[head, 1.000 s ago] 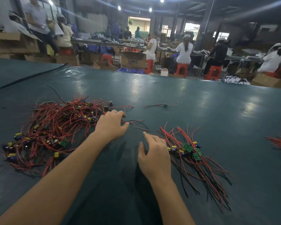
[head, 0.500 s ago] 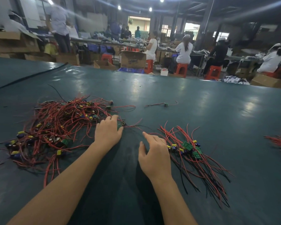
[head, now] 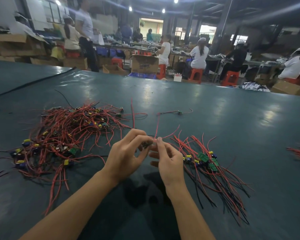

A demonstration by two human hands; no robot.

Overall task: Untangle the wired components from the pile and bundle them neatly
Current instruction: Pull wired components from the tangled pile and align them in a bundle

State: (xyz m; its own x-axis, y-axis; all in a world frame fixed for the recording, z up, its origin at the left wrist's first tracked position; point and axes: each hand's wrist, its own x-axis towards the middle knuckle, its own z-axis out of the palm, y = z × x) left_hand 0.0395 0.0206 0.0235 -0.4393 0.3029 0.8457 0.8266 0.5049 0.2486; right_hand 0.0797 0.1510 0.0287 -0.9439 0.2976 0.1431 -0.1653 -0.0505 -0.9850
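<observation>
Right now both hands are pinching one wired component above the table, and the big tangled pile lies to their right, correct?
Not quite. The head view shows the tangled pile to the left of the hands; the straightened bundle lies to their right. The left hand and right hand do pinch one wired component above the table.

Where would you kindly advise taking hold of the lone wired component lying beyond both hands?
I'd pinch the lone wired component at its small board, from above: wires trail flat to either side, and it lies apart from the pile.
</observation>
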